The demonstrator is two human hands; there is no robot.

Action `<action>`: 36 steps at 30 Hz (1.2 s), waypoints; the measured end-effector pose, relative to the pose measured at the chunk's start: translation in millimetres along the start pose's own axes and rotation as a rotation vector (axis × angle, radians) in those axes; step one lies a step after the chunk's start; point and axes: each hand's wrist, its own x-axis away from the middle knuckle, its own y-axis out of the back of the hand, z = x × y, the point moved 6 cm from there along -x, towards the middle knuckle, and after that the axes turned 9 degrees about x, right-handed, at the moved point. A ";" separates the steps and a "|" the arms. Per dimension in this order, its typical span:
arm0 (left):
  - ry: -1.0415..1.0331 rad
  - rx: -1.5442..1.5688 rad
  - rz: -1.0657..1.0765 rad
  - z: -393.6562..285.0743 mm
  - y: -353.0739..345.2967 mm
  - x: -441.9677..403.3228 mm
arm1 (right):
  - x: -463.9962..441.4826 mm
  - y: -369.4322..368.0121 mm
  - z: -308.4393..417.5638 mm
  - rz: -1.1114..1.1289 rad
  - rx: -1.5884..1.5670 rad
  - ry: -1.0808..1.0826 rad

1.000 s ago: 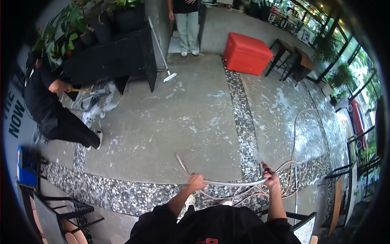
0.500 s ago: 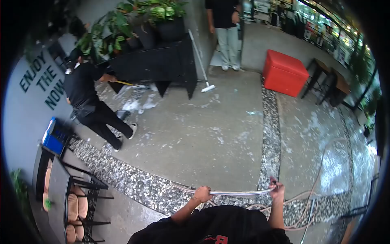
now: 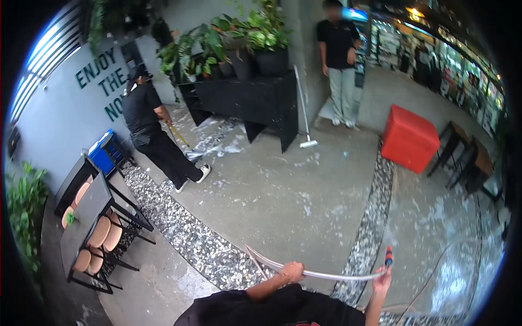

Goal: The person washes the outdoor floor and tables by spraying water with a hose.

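Note:
A clear, pale garden hose (image 3: pixel 340 277) runs in a gentle curve between my two hands. My left hand (image 3: pixel 292 271) is closed around it, and a loop of the hose bends back beyond that hand. At the other end my right hand (image 3: pixel 383 279) grips the hose just under its orange and dark nozzle (image 3: pixel 389 256), which points upward. I see no spray leaving the nozzle. More hose trails over the floor at the lower right, partly hidden below my right arm.
Pebble strips (image 3: pixel 185 239) cross the wet, soapy concrete floor (image 3: pixel 261 201). On the left, a person (image 3: pixel 144 117) works a yellow-handled brush; another person (image 3: pixel 340 60) stands at the back. Around are a squeegee (image 3: pixel 308 143), black planter stand (image 3: pixel 244 103), red seat (image 3: pixel 410 138), stools (image 3: pixel 473 165) and table (image 3: pixel 89 220).
My right hand has raised the nozzle end, and the hose now bows between my hands. The view has tilted upward. The person on the left has brought the brush nearer their feet.

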 end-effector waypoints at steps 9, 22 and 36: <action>-0.067 -0.061 -0.007 -42.2 -18.8 -65.8 | -55.1 90.1 26.2 -0.179 -0.175 -0.247; -0.148 -0.075 0.180 -95.1 -16.7 -198.4 | -92.0 34.0 93.5 -0.232 -0.339 -0.228; 0.013 0.039 0.062 -98.4 -40.3 -129.5 | -118.7 53.6 95.6 -0.192 -0.108 -0.327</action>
